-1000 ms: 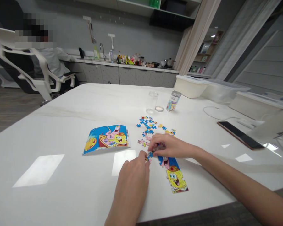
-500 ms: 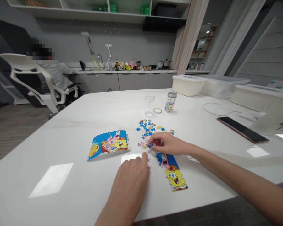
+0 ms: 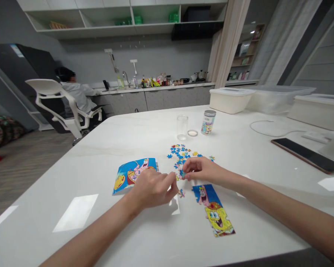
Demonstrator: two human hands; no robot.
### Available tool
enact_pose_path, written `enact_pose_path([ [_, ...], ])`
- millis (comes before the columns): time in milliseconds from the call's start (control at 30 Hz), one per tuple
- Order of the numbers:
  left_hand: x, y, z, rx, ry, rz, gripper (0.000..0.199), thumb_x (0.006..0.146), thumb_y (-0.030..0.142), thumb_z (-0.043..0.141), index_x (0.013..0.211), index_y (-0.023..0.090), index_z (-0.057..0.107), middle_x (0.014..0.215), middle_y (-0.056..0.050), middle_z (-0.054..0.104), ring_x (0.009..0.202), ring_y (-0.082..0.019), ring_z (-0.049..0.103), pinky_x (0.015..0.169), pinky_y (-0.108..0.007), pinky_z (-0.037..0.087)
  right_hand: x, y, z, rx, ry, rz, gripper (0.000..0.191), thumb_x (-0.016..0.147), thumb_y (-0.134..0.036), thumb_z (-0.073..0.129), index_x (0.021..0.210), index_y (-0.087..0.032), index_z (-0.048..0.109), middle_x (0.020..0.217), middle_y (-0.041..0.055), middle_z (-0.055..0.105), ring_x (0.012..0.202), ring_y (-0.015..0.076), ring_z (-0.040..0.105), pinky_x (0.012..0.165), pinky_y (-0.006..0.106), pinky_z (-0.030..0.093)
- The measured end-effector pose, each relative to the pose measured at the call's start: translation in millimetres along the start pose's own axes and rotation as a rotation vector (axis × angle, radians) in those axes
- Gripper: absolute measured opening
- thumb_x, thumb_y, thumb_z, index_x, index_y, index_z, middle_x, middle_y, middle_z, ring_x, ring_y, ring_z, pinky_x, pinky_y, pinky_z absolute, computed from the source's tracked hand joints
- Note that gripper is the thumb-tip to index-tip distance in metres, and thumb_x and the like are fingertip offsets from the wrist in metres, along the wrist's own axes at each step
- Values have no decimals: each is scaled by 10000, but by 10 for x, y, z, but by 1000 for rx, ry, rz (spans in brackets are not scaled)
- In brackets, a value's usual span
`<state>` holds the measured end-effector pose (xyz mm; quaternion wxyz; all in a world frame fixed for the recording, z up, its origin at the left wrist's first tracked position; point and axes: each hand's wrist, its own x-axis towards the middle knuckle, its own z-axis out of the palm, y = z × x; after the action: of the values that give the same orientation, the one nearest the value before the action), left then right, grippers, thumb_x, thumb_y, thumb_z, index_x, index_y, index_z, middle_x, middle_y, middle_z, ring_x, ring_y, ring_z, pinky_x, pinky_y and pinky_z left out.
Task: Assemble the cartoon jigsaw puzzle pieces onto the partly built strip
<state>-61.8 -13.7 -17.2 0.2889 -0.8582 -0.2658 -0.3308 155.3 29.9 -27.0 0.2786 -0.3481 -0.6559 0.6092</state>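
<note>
My right hand [image 3: 202, 168] is closed in a pinch on a small blue jigsaw piece [image 3: 182, 173], beside the heap of loose jigsaw pieces [image 3: 179, 151]. To its left, my left hand [image 3: 154, 188] has its fingers curled together. Its fingertips are close to a pink and blue jigsaw piece [image 3: 181, 193] on the table; I cannot tell whether they grip anything. A joined strip of puzzle [image 3: 215, 213], showing a pink figure and a yellow figure, lies below my right wrist. Partly behind my left hand is the curved picture sheet [image 3: 125, 174].
A clear glass jar [image 3: 182, 128], a round lid [image 3: 192, 132] and a printed jar [image 3: 208, 122] stand beyond the pieces. At the right are a phone [image 3: 306, 154], a cable [image 3: 263, 132] and plastic boxes [image 3: 231, 102]. A person [image 3: 79, 96] sits in a chair at the back left.
My left hand has turned and its pointing index finger has curled in; it now partly covers the picture sheet. My right hand keeps its pinch on the blue piece. The camera view has shifted.
</note>
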Motion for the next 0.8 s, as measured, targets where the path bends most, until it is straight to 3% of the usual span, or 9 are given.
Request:
enact_pose_path([
  [133,3,35,14,56,-23,-156,232,913,321,471,767,193,598,354,66,440,314,-120,434,391,-263,219,-45,-69,34,60,-5,60,299,649,-298,824,834,-185,617,752,11,709,650,113,638,669,280,493],
  [267,-27,47,67,40,-102,-158,341,958,441,430,895,181,642,376,35,499,324,-152,477,391,-273,202,-56,-84,43,67,8,94,307,631,-292,835,829,-188,626,687,-11,677,609,107,623,589,249,467],
  [567,-33,65,61,-12,-159,-105,318,1007,312,376,1076,157,645,399,34,545,314,-156,472,400,-295,180,-112,-183,56,51,-23,68,261,707,-352,786,783,-176,608,735,-2,631,669,102,582,624,245,470],
  [800,-54,74,66,-24,-204,-90,318,992,241,367,1182,158,608,392,55,519,307,-137,435,401,-291,161,-124,-175,73,127,-30,80,294,709,-275,775,916,-190,584,794,5,632,726,122,602,632,256,470],
])
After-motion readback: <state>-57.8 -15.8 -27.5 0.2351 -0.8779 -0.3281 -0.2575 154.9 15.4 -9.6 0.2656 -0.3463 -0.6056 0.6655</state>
